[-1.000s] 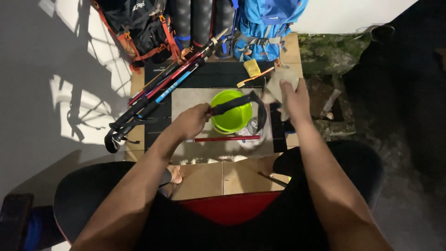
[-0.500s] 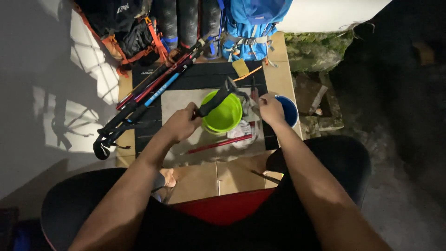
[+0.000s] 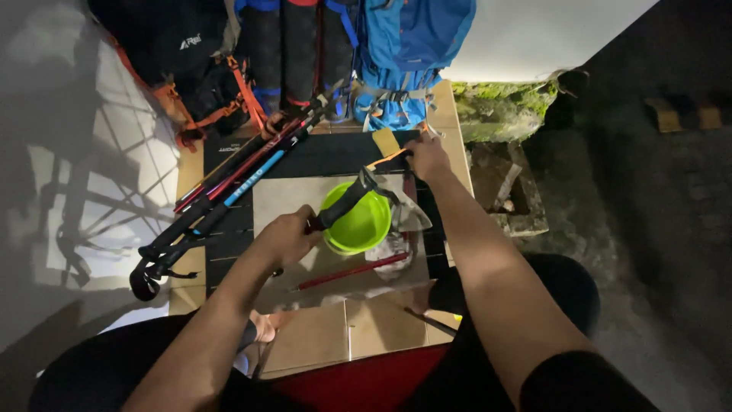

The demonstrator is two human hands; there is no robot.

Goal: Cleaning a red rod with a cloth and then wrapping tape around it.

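Nearest us lie flat sheets of cardboard (image 3: 347,328) between our knees. Just past them our left hand (image 3: 286,238) closes its fingers (image 3: 299,229) around a black pole grip (image 3: 345,204), holding it firmly. The grip's long axis runs on a slant, rising from our fingers up and to the right, and its far end points toward our right hand; it hangs over the rim of a green bowl (image 3: 357,225). A grey strap loop (image 3: 408,214) hangs from the grip's far end, just right of the bowl.

Below the bowl, on the near side of our left fingers, a thin red shaft (image 3: 352,271) lies on the mat (image 3: 282,194), slanted the same way, with its right end higher.

Farther out, our right hand (image 3: 428,156) reaches forward to an orange stick (image 3: 387,158) at the mat's far edge. The fingers are bent down on it, but we cannot tell whether they grip it or only touch.

Left of both hands a bundle of poles (image 3: 221,194) lies diagonally, handles near, tips far. Beyond all stand a blue pack (image 3: 408,46) and a black pack (image 3: 191,61).
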